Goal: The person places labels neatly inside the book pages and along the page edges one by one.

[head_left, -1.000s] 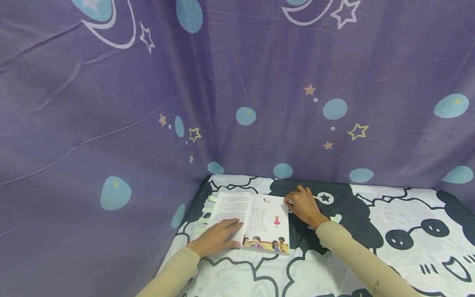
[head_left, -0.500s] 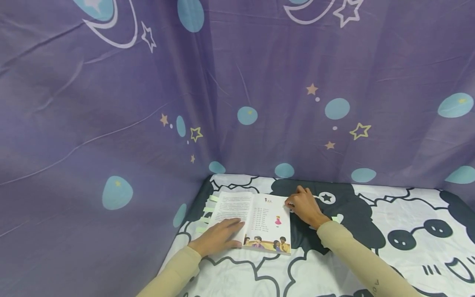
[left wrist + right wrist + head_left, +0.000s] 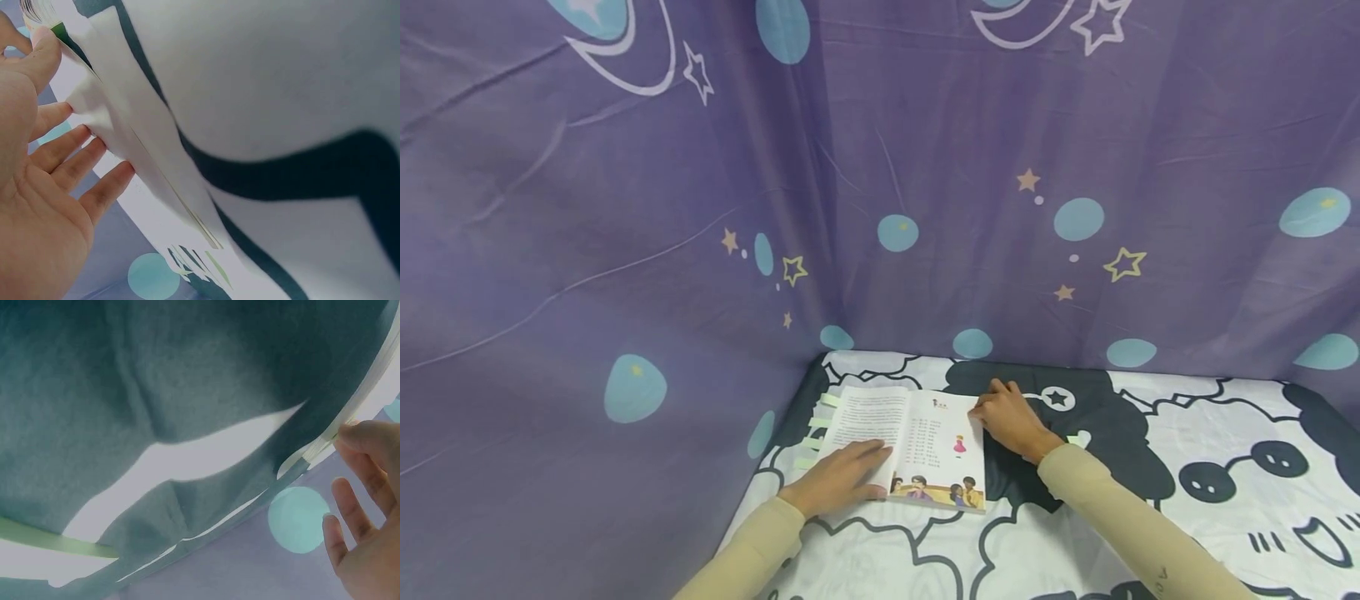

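Observation:
An open book (image 3: pixel 942 442) lies on the patterned cloth, text on its left page, a list and coloured drawings on its right. My left hand (image 3: pixel 844 479) rests on the lower left page with its fingers spread. In the left wrist view, the fingers (image 3: pixel 103 187) lie loosely extended along the paper. At the upper right edge of the book, my right hand (image 3: pixel 1011 422) pinches the page edge. The right wrist view shows the thumb (image 3: pixel 359 436) against the stacked page edges, while the other fingers are bent; the index fingertip is partly hidden.
Several pale green strips (image 3: pixel 817 422) stick out along the book's left side. Another pale green piece (image 3: pixel 1080 439) is beside the right wrist. Black-and-white cartoon cloth (image 3: pixel 917 554) covers the surface. Purple curtains (image 3: pixel 925 167) stand close behind and to the left.
My right hand has shifted slightly left onto the corner of the right page. The left hand and the book stay in place.

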### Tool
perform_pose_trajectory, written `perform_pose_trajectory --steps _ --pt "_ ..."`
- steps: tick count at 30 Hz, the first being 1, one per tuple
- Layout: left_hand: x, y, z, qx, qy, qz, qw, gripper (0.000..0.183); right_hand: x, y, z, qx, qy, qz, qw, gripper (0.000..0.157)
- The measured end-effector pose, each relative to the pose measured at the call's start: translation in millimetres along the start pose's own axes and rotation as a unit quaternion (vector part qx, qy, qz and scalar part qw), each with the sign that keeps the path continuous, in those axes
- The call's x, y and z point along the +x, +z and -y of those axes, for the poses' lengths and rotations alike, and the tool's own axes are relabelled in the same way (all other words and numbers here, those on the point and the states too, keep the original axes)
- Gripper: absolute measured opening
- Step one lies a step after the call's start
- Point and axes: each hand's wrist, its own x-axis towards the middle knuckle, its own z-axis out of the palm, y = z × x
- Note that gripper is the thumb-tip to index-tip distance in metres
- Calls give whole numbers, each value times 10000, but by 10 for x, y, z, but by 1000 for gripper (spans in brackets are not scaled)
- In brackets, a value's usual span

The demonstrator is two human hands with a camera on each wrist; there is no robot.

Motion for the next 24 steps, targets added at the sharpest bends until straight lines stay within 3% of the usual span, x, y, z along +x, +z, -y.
perform_pose_trajectory --steps 9,17,24 --pt "4 42 15 -19 -11 -4 10000 72 3 6 146 -457 45 607 9971 18" --pt "-11 34 10 5 72 -71 9999 72 3 14 200 -598 -74 705 9957 16" --pt "4 36 29 61 46 -54 10000 72 1 -44 221 -921 -119 1179 9887 20"
